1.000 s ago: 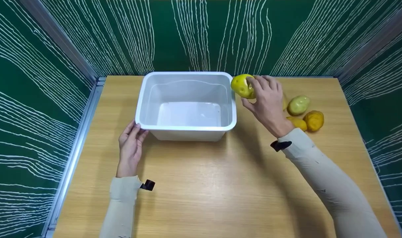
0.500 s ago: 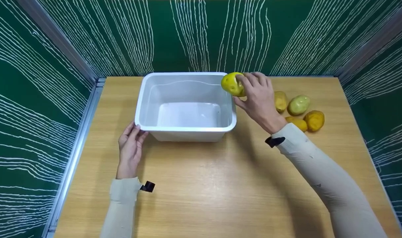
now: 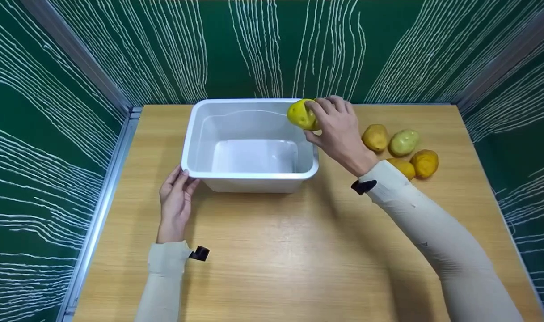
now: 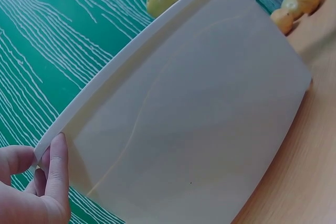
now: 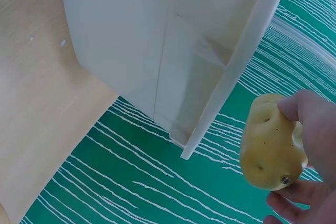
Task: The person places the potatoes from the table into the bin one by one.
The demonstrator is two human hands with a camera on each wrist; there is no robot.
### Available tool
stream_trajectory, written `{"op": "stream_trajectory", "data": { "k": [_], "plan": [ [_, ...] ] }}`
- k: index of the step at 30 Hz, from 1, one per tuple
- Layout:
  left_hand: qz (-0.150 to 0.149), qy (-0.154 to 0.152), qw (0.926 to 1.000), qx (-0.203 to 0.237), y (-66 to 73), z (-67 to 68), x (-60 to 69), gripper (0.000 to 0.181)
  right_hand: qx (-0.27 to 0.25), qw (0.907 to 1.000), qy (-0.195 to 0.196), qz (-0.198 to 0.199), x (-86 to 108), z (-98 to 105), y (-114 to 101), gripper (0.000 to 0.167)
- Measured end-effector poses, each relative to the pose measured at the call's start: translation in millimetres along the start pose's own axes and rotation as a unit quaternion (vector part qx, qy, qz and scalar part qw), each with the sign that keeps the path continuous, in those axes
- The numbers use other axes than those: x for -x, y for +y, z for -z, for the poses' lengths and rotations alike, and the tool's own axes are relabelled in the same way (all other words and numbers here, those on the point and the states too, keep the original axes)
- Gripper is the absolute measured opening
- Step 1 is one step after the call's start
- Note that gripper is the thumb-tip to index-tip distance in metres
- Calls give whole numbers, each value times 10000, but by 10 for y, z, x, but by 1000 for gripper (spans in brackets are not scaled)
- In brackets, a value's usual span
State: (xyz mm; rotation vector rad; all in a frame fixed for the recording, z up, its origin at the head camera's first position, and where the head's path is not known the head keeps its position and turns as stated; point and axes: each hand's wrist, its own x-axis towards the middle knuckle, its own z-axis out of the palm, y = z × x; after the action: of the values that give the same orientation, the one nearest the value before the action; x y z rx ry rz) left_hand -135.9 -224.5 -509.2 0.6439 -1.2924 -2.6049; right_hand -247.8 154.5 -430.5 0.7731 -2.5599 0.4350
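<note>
My right hand grips a yellow potato with small dark eyes, above the right back rim of a white plastic tub. In the right wrist view, thumb and fingers hold the potato from one side, apart from the tub wall. My left hand pinches the tub's near left corner by its rim. The left wrist view has that hand's fingers at the rim's underside. The tub's floor shows bare.
Right of the tub lie a brownish-yellow potato-like piece, a pale green one and two orange-yellow ones, one of them furthest right. The wooden table meets green, white-streaked walls behind and at both sides.
My right hand has carried the potato leftward, from beside the tub to over its right rim. The brownish-yellow piece behind the hand has come into view. My left hand stays at the corner.
</note>
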Motion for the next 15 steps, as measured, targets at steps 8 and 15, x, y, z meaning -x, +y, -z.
{"op": "stream_trajectory", "data": {
  "k": [8, 15],
  "plan": [
    [48, 25, 10000, 5, 4, -4, -5, 49, -12, 9996, -279, 74, -68, -16, -39, 56],
    [135, 83, 9999, 31, 11, -5, 1, 52, 10, 9974, -716, 89, -154, 4, -89, 57]
  ]
}}
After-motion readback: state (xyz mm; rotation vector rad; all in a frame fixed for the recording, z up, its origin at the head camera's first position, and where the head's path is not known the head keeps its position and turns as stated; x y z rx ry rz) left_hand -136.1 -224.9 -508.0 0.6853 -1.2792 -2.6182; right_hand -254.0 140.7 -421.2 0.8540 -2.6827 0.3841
